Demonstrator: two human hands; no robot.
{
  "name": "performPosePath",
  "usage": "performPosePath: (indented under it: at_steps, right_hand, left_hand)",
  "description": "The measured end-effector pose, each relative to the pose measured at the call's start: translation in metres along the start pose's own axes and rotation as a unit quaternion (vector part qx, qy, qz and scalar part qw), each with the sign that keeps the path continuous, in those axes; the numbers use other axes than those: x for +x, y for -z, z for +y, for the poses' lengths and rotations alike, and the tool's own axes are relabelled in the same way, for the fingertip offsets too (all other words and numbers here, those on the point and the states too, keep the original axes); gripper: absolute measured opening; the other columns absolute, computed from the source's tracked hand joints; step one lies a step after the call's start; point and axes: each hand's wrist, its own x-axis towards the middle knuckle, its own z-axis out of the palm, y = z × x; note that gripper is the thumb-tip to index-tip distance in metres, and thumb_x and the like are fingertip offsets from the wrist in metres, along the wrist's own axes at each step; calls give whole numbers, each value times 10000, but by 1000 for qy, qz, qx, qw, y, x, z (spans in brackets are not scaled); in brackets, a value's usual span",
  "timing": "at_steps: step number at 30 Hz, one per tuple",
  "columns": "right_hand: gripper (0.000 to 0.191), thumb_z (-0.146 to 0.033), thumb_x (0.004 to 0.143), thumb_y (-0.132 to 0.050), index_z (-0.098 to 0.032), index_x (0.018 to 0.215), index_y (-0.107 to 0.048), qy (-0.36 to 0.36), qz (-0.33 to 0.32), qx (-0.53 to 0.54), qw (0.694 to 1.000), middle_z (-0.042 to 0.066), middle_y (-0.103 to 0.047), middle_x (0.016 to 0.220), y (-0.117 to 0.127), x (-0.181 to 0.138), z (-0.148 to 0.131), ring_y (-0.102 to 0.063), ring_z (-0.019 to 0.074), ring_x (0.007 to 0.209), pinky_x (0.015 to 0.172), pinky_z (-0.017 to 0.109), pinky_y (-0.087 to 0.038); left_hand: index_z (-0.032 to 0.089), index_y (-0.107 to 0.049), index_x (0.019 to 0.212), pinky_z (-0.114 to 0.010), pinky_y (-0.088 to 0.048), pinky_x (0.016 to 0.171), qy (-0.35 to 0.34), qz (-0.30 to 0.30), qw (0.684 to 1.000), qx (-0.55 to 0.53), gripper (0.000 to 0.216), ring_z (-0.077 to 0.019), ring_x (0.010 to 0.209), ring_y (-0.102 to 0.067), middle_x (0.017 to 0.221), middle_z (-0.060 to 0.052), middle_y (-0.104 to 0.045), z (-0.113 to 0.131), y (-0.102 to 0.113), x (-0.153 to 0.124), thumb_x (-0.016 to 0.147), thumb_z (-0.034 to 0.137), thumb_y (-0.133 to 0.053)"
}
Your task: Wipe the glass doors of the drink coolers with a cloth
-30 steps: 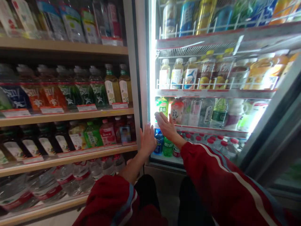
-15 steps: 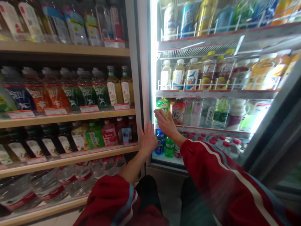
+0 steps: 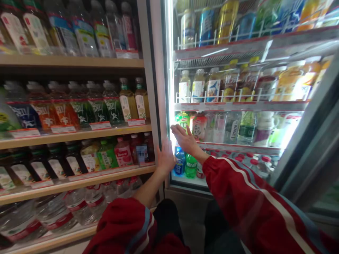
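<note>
My left hand [image 3: 166, 157] rests flat with fingers stretched out against the grey frame [image 3: 158, 106] of an open drinks fridge. My right hand [image 3: 185, 138] reaches into the fridge, fingers extended, at the front edge of the third shelf [image 3: 238, 147]. Its fingertips are just in front of a green-labelled bottle [image 3: 182, 120] at the shelf's left end, with a red-labelled bottle [image 3: 199, 125] beside it. Neither hand holds anything. Both arms wear red sleeves with white stripes.
Wooden shelves [image 3: 74, 135] of bottled drinks stand to the left of the fridge. The fridge door [image 3: 312, 141] hangs open at the right. A blue bottle [image 3: 179, 163] and a green bottle [image 3: 190, 165] stand on the lowest fridge shelf below my hands.
My right hand has slid slightly left and down along the shelf edge, off the green-labelled bottle's front. My left hand stays on the frame. The view has tilted a little.
</note>
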Motion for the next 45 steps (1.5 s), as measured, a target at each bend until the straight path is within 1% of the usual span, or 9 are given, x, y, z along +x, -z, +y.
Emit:
performPosePath:
  at_steps: [4,6,11,18,23,29,35,41,45]
  right_hand:
    - [520,-56,868,-391,-147,1378,-437,48,-28,14,998,81,-429,1463,-2,-12,-2,-330,225,1381,1181,544,-53]
    - [535,-61,871,-392,-152,1398,-409,45,-24,16,999,83,-428,1463,1,-10,3,-321,228,1386,1177,549,-78]
    - [536,-81,895,-370,-146,1427,-363,-31,5,2,999,99,-398,1480,13,-1,16,-266,245,1412,1172,561,-61]
    - [532,-59,888,-377,-161,1410,-389,8,-17,0,1000,74,-409,1476,15,-22,19,-275,225,1409,1176,544,-58]
    - [542,-94,908,-375,-159,1444,-332,-66,8,-11,998,91,-354,1504,20,-22,33,-212,244,1431,1164,565,-41]
    - [567,-72,881,-405,-177,1435,-349,-12,-30,3,999,78,-376,1494,24,-38,34,-239,227,1423,1167,551,-65]
    - [517,-125,922,-378,-151,1437,-347,-69,6,-19,997,93,-380,1487,28,-38,42,-254,252,1416,1163,565,-47]
    - [556,-77,884,-406,-174,1429,-362,-16,-23,-3,1000,81,-402,1477,28,-52,39,-278,242,1407,1160,568,-89]
    - [552,-114,904,-400,-168,1448,-329,-58,0,-9,998,96,-391,1482,33,-51,46,-232,238,1425,1165,560,-50]
  left_hand:
    - [66,-307,1424,-597,-182,1123,5,3,1000,-2,734,-295,1439,-160,1537,-191,-221,-1,-1,0,727,141,-523]
    - [68,-318,1420,-600,-176,1123,5,4,1000,-3,727,-299,1437,-166,1536,-189,-224,0,-1,2,726,142,-523]
    - [70,-328,1418,-597,-186,1123,0,9,1000,-4,708,-304,1434,-180,1540,-181,-214,8,0,3,738,138,-514]
    - [72,-322,1419,-589,-180,1131,-6,5,1000,1,696,-295,1438,-166,1538,-171,-233,14,3,6,756,159,-512]
    - [72,-296,1431,-577,-163,1140,-9,1,1000,-10,715,-299,1435,-175,1538,-179,-235,21,4,7,753,147,-511]
    - [99,-305,1426,-577,-136,1146,-23,10,999,-26,699,-281,1442,-151,1542,-165,-228,29,5,10,757,149,-497]
    - [100,-298,1429,-561,-124,1155,-25,15,999,-18,699,-274,1446,-135,1554,-154,-197,31,3,13,763,159,-505]
    - [94,-319,1418,-567,-128,1154,-38,23,999,-28,685,-276,1443,-154,1546,-158,-222,40,6,13,764,152,-515]
    - [90,-325,1417,-573,-126,1154,-38,20,999,-28,686,-281,1443,-149,1550,-156,-207,44,8,15,759,142,-513]
